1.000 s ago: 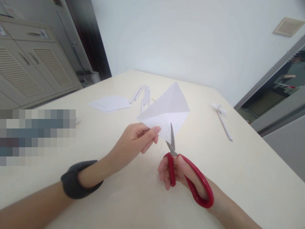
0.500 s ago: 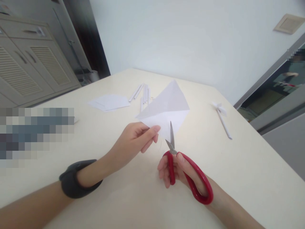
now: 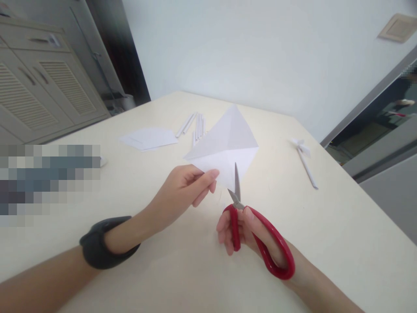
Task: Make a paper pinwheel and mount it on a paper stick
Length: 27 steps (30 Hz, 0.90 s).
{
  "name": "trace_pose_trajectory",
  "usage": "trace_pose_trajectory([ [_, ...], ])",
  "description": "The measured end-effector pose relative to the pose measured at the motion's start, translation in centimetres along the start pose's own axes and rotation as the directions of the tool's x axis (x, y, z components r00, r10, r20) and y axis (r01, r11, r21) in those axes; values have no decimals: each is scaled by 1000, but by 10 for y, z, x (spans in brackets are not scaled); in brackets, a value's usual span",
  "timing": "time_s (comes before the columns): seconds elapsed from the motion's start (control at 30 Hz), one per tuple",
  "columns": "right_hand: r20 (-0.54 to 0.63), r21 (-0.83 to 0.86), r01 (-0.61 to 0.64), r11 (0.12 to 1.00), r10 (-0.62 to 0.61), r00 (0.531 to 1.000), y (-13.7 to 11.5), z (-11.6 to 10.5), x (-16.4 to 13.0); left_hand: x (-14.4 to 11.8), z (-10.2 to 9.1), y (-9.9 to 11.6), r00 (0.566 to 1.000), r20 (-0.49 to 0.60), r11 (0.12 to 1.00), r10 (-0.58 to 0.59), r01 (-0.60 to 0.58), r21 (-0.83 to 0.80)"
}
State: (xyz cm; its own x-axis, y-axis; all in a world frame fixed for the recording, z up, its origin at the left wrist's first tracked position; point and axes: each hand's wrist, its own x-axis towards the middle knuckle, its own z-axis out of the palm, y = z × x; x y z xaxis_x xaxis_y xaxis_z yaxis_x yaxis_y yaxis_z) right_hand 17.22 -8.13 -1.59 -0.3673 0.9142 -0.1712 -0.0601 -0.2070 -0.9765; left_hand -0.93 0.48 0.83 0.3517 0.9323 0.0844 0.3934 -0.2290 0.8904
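Between its thumb and fingers, my left hand pinches the near left edge of a white sheet of paper. The sheet is held above the table and shows crossing crease lines. My right hand has its thumb and fingers through the handles of a pair of red-handled scissors. Their blades stand apart at the near corner of the paper, with the longer-looking blade over the sheet. Whether the edge lies between the blades, I cannot tell for certain.
On the white table, several rolled paper sticks lie behind the sheet. Left of them is a stack of white paper. A paper pinwheel on a stick lies at the right. The wall rises behind the table.
The scissors have shifted very slightly right relative to the paper, blades still apart. My left hand keeps its pinch, and the view has moved a little.
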Motion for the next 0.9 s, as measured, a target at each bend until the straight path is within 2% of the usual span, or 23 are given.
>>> trace_pose_trajectory([
  [0.3,-3,-10,21,1000,-21,1000,-1,2,2,-1,-2,5,1000,24,1000,-10,10,5],
  [0.73,-3,-11,-16,1000,16,1000,-14,5,7,-1,-1,2,999,35,1000,7,-8,9],
  [0.9,19,2,-9,1000,9,1000,-15,6,10,0,0,2,1000,6,1000,7,-8,21],
])
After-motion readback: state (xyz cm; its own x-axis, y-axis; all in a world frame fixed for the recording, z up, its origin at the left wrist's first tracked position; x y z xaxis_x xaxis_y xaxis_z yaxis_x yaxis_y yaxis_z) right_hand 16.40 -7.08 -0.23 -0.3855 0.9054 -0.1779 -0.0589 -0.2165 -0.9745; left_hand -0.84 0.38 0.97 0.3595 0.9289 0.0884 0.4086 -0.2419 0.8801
